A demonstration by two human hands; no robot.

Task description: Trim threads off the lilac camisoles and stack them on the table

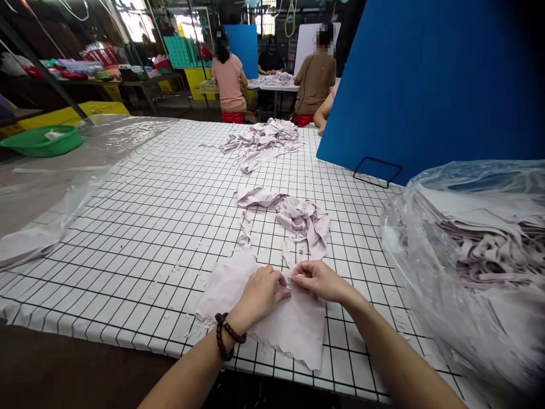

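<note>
A flat pale lilac fabric piece (293, 329) with a scalloped lower edge lies near the front of the gridded table (170, 187). My left hand (260, 292), with a dark bead bracelet on the wrist, presses down on it and pinches its upper edge. Right beside it, my right hand (320, 279) pinches the same edge with closed fingers; something small and thin may be between them, too small to tell. Just beyond the hands lies a crumpled heap of lilac scraps (300, 218).
A clear plastic bag of stacked lilac pieces (477, 250) fills the right side. A blue board (426, 79) stands at the back right. Another scrap pile (264, 142) lies farther back. Plastic sheeting (46, 187) and a green basin (40, 140) are left. People work at a far table.
</note>
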